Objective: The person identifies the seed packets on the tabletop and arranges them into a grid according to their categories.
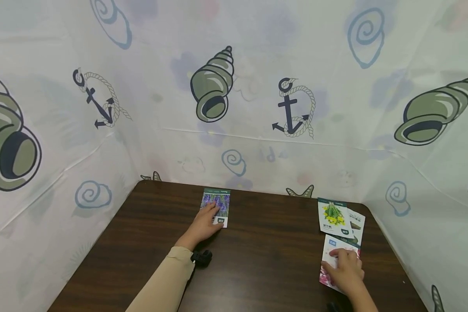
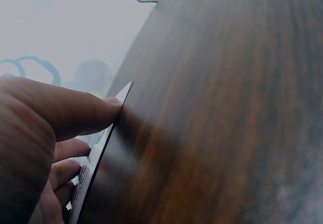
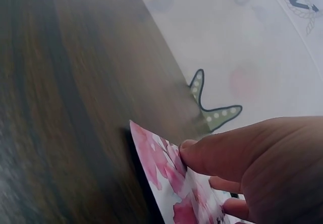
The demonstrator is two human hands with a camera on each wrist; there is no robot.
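At the back of the table, a seed packet with purple lavender-like flowers (image 1: pixel 223 199) lies under my left hand (image 1: pixel 204 223). Its fingers stretch across the packet's face, and in the left wrist view the thumb touches the packet's near edge (image 2: pixel 103 142). On the right, my right hand (image 1: pixel 346 269) grips a white seed packet with pink flowers (image 1: pixel 327 277), thumb on one side and fingers bent over the other. The right wrist view shows this packet (image 3: pixel 174 183) with a dark shadow along its edge.
Beyond the right hand lie a seed packet with yellow flowers (image 1: pixel 333 219) and another packet (image 1: pixel 358 225) partly under it. The dark wooden table (image 1: pixel 265 260) meets a patterned cloth wall (image 1: pixel 257 151) at its back and sides.
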